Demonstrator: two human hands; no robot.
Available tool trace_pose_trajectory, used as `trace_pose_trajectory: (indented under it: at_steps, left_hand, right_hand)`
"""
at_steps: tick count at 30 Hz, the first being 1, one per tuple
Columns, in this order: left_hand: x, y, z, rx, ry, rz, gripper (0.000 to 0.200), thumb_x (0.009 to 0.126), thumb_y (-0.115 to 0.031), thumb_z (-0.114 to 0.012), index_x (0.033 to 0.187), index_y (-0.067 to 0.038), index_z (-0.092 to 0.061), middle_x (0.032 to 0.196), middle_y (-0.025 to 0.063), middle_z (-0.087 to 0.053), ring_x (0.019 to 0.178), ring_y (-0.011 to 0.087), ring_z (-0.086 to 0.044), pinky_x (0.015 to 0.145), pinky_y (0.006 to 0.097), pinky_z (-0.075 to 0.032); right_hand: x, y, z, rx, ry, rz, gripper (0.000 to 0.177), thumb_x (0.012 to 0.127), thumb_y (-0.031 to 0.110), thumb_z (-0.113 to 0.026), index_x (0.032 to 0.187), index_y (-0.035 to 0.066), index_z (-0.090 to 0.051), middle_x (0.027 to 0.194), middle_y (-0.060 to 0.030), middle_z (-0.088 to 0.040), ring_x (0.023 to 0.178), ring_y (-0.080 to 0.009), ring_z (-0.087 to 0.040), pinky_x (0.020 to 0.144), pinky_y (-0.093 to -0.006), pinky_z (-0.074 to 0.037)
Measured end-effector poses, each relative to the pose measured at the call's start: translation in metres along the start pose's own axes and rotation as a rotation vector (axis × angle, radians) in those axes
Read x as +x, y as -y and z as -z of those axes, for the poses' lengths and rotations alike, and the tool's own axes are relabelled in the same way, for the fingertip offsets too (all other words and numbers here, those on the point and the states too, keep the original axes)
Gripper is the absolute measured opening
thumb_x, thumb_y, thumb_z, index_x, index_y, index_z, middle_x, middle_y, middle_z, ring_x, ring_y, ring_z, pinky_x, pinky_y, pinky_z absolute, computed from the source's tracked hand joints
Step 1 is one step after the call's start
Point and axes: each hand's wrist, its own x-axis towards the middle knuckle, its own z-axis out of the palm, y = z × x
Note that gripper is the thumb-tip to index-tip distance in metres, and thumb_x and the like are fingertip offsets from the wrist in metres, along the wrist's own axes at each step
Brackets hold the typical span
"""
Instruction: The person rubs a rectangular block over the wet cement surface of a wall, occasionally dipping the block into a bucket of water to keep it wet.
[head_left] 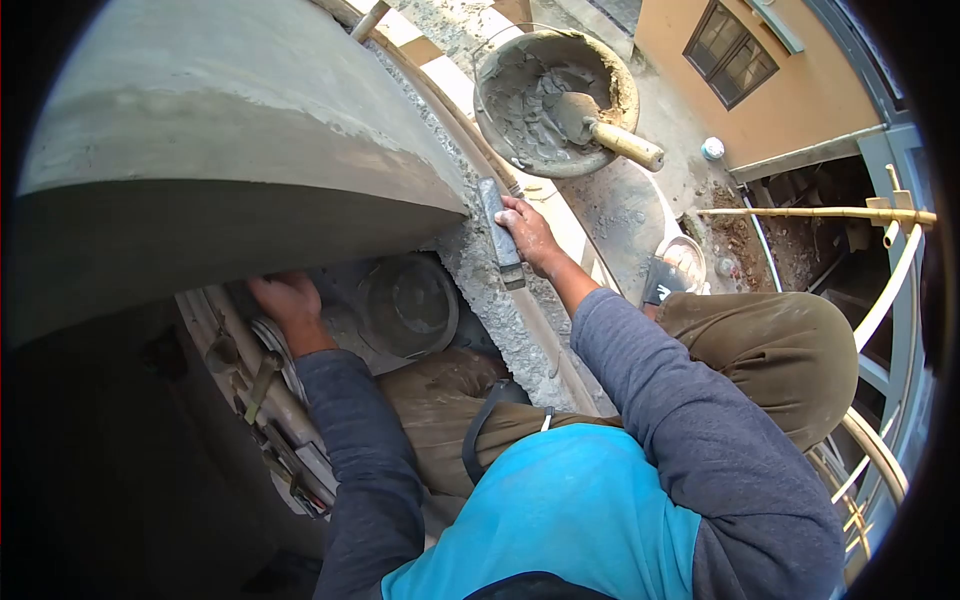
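Observation:
My right hand [531,236] is closed around a grey, mortar-smeared plastering float [500,233], seen nearly edge-on beside the rough wall edge. My left hand [287,300] is under the lower edge of the curved plastered surface [260,150], palm turned up. Its fingers look extended, though their tips are hard to make out in the shade, and I see nothing held in it. Beyond the float stands a bucket [487,125] of wet grey mortar. A trowel [625,145] lies in it, blade in the mortar and wooden handle over the rim.
A round container [408,305] sits in the shade between my arms. Poles and tools [262,385] lie at the left. Bamboo poles [820,212] and blue framing [905,290] stand at the right. A tan wall with a window [730,52] is below.

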Motion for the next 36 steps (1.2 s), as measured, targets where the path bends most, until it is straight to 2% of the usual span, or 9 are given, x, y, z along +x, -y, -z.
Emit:
trace_pose_trajectory:
  at_steps: [4,5,7,9,16,23,26,31,36]
  left_hand:
    - [-0.006,-0.015,0.005,0.042,-0.11,0.006,0.03,0.096,-0.019,-0.057,0.122,-0.005,-0.056,0.111,0.0087,-0.061,0.101,0.0187,-0.059,0.093,0.0376,-0.048]
    - [-0.014,-0.025,-0.005,0.07,-0.159,0.007,0.028,0.095,-0.015,-0.059,0.12,-0.004,-0.056,0.107,0.0095,-0.061,0.097,0.0175,-0.06,0.091,0.0372,-0.049]
    - [-0.019,-0.037,0.003,0.134,-0.222,0.034,0.029,0.093,-0.016,-0.063,0.116,-0.001,-0.056,0.102,0.0103,-0.062,0.095,0.0169,-0.06,0.089,0.0376,-0.05]
    - [-0.024,-0.052,0.005,0.13,-0.328,0.052,0.04,0.091,-0.022,-0.066,0.122,0.0,-0.054,0.107,0.0104,-0.06,0.102,0.0202,-0.058,0.093,0.038,-0.046]
    - [-0.028,-0.074,0.034,0.215,-0.362,-0.086,0.059,0.091,-0.04,-0.066,0.13,0.001,-0.051,0.119,0.0138,-0.057,0.111,0.0268,-0.055,0.101,0.0396,-0.038]
    - [-0.043,-0.103,0.051,0.031,-0.436,-0.101,0.055,0.094,-0.041,-0.061,0.13,0.0,-0.051,0.122,0.0164,-0.057,0.115,0.0282,-0.056,0.101,0.0429,-0.041]
    - [-0.045,-0.107,0.058,-0.123,-0.457,-0.142,0.047,0.096,-0.039,-0.059,0.124,-0.002,-0.056,0.116,0.0158,-0.062,0.112,0.0291,-0.059,0.099,0.0452,-0.045]
    - [-0.047,-0.105,0.073,-0.313,-0.455,-0.07,0.041,0.097,-0.04,-0.056,0.114,-0.003,-0.063,0.107,0.0128,-0.067,0.107,0.0282,-0.063,0.097,0.0439,-0.047]
    - [-0.045,-0.103,0.074,-0.158,-0.479,-0.111,0.044,0.096,-0.037,-0.058,0.122,-0.002,-0.058,0.111,0.0121,-0.065,0.106,0.0257,-0.062,0.096,0.0404,-0.046]
  right_hand:
    - [-0.076,0.038,0.008,-0.043,0.046,0.051,0.057,0.083,0.019,-0.062,0.137,0.005,-0.049,0.098,-0.01,-0.064,0.086,-0.0136,-0.061,0.081,-0.0266,-0.05]
    - [-0.092,0.042,0.009,-0.232,0.089,0.041,0.061,0.079,0.022,-0.066,0.137,0.012,-0.051,0.1,-0.0116,-0.062,0.091,-0.0184,-0.062,0.082,-0.0303,-0.051]
    - [-0.117,0.045,0.001,-0.834,0.136,0.46,0.066,0.073,0.029,-0.07,0.136,0.021,-0.053,0.107,-0.013,-0.059,0.098,-0.0258,-0.062,0.083,-0.0375,-0.053]
    - [-0.133,0.059,-0.025,-1.012,0.318,0.449,0.068,0.069,0.035,-0.072,0.134,0.026,-0.054,0.114,-0.014,-0.055,0.105,-0.0309,-0.059,0.085,-0.0432,-0.052]
    - [-0.098,0.038,-0.174,-1.76,0.701,0.487,0.046,0.088,0.04,-0.058,0.127,0.016,-0.062,0.126,-0.0163,-0.057,0.114,-0.034,-0.058,0.084,-0.0411,-0.054]
    - [-0.039,-0.061,-0.239,-1.833,0.816,0.273,0.037,0.093,0.029,-0.05,0.122,0.012,-0.067,0.136,-0.0147,-0.053,0.123,-0.0338,-0.053,0.087,-0.044,-0.05]
    - [-0.023,-0.099,-0.23,-1.971,0.875,0.291,0.046,0.093,0.033,-0.048,0.136,0.018,-0.054,0.145,-0.0251,-0.041,0.122,-0.0393,-0.053,0.096,-0.0472,-0.046]
    - [-0.016,-0.129,-0.236,-2.048,0.755,0.276,0.051,0.094,0.031,-0.05,0.139,0.006,-0.049,0.147,-0.0234,-0.039,0.129,-0.0372,-0.047,0.092,-0.0517,-0.045]
    - [-0.023,-0.056,-0.268,-1.927,0.966,-0.051,0.057,0.093,0.035,-0.053,0.14,0.004,-0.047,0.142,-0.0247,-0.044,0.122,-0.0345,-0.055,0.095,-0.0468,-0.046]
